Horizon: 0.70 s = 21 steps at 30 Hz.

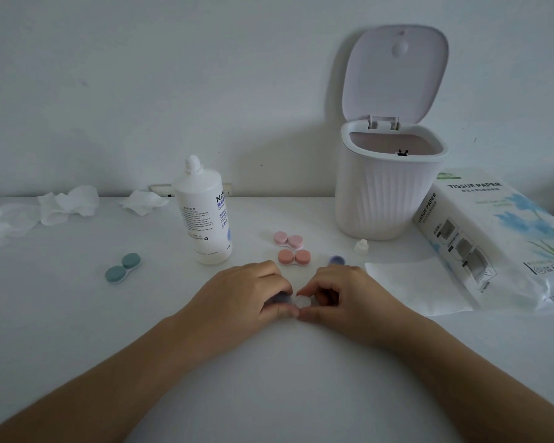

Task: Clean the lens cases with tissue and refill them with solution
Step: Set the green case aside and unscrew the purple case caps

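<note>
My left hand (253,290) and my right hand (336,294) meet at the table's middle and together pinch a purple lens case (296,301); one well shows white, the other keeps its purple lid. A loose purple lid (336,260) lies just behind my right hand. A pale pink lens case (288,239) and a salmon one (294,257) lie closed behind my hands. A teal lens case (123,267) sits to the left. The uncapped solution bottle (203,212) stands upright, and its small white cap (361,246) rests by the bin. A flat tissue (413,286) lies right of my hands.
A white ribbed bin (384,190) with its lid up stands at the back right. A tissue paper pack (499,238) lies at the right edge. Crumpled used tissues (68,204) are scattered along the back left, another crumpled tissue (143,202) near the wall.
</note>
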Available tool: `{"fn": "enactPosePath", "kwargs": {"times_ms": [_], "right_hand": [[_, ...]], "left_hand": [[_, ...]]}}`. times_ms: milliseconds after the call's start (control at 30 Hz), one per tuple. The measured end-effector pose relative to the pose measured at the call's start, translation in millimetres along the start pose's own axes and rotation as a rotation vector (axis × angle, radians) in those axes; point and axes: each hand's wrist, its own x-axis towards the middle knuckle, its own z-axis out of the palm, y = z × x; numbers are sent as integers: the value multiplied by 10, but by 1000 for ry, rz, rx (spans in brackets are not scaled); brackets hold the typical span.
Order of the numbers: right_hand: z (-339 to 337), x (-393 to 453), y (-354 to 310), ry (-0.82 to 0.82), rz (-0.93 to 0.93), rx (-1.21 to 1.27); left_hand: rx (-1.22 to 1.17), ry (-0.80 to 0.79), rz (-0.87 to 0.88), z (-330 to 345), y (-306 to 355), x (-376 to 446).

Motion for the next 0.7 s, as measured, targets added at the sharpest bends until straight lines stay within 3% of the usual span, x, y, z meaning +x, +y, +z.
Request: {"fn": "enactPosePath", "kwargs": {"times_ms": [233, 500, 700], "right_hand": [[-2, 1, -10, 0, -7, -22], [-6, 7, -12, 2, 2, -20], [-8, 7, -6, -4, 4, -14]], "left_hand": [[-158, 11, -85, 78, -46, -12], [-158, 47, 9, 58, -6, -92], [-167, 97, -26, 75, 25, -86]]}}
